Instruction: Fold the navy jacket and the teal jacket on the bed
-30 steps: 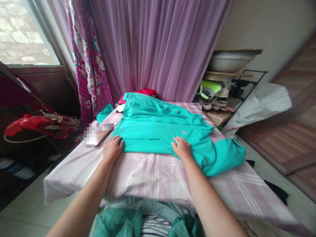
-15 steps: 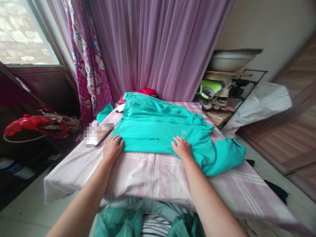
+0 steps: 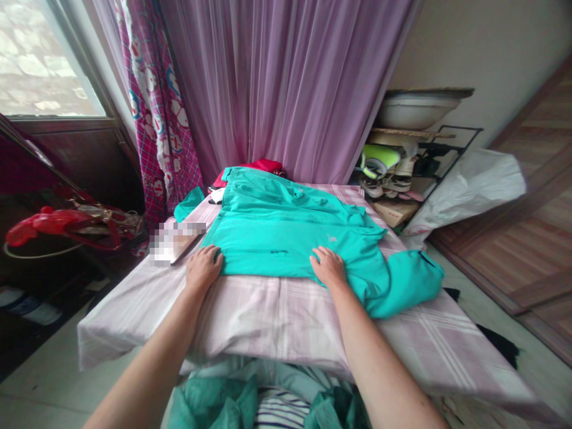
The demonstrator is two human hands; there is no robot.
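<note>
A turquoise jacket [image 3: 277, 235] lies spread on a table covered by a pale pink checked cloth [image 3: 268, 316]. My left hand [image 3: 204, 266] rests at its near left corner, fingers flat on the fabric and a little apart. On the near edge, right of the middle, lies my right hand [image 3: 328, 266], its fingers also spread on the jacket below a small pale logo. Neither hand grips anything visible. One sleeve [image 3: 413, 280] is bunched at the right, with a dark strip at its cuff.
Left of the jacket lies a partly pixelated flat object [image 3: 183, 245]. Red clothing [image 3: 268, 164] sits at the table's back edge, before a purple curtain [image 3: 286, 89]. A shoe rack [image 3: 462, 149] carrying a basin [image 3: 417, 110] stands at the right, beside a white bag [image 3: 478, 185].
</note>
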